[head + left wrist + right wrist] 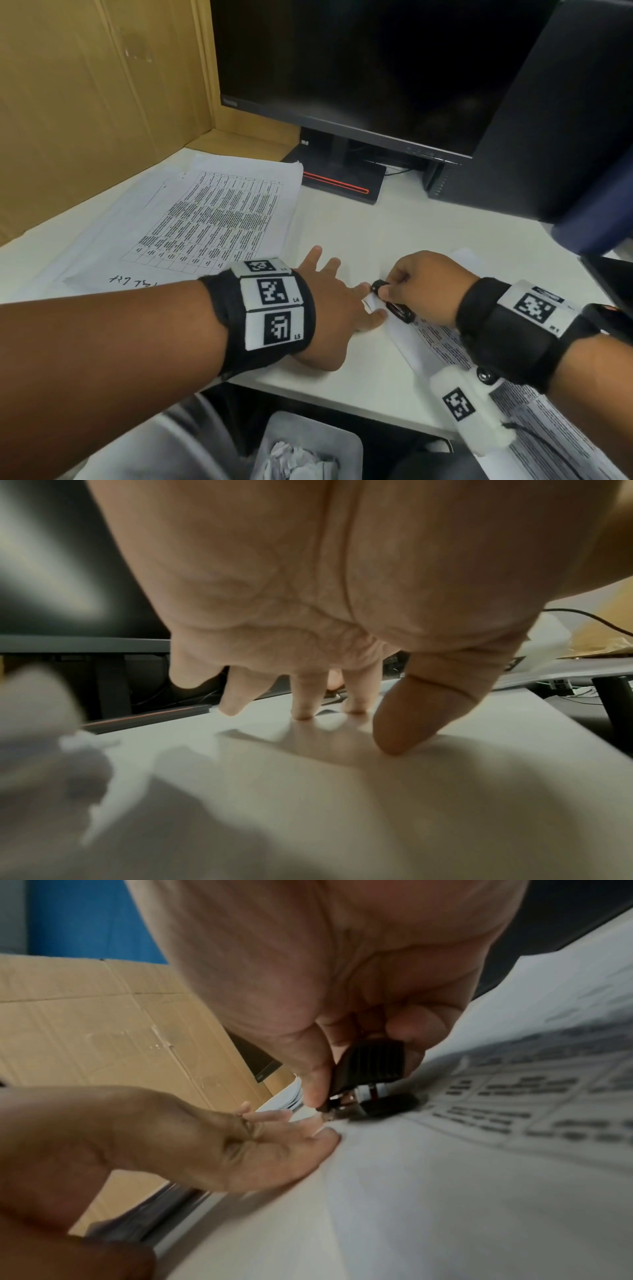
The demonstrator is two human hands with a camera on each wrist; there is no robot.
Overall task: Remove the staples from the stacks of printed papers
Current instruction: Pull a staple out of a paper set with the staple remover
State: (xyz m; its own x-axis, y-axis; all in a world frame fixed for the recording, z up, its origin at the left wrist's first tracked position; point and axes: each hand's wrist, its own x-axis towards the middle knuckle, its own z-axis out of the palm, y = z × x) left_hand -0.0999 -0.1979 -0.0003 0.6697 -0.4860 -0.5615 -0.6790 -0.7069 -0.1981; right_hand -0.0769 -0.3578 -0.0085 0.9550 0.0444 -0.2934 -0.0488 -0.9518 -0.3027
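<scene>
From the head view, the left hand (337, 294) lay flat, fingers spread, pressing the printed papers (442, 342) on the desk (394, 233), while the right hand (424, 284) pinched a black staple remover (390, 301) at their corner. The left wrist view showed straight fingertips (394, 739) on the surface. In the right wrist view the staple remover (366, 1085) sat squeezed between thumb and fingers.

The person's forearms are bare, with no sleeves. The left wrist wears a broad black fabric band (263, 318) carrying white square panels, each printed with a black pixel-pattern code and a small label such as L4 or L5. The right wrist wears a similar black band (507, 329) with a white coded panel on top. Below it hangs a white padded block (469, 411) bearing another code, with a small dark lens at its upper end and a thin black cable trailing off.
</scene>
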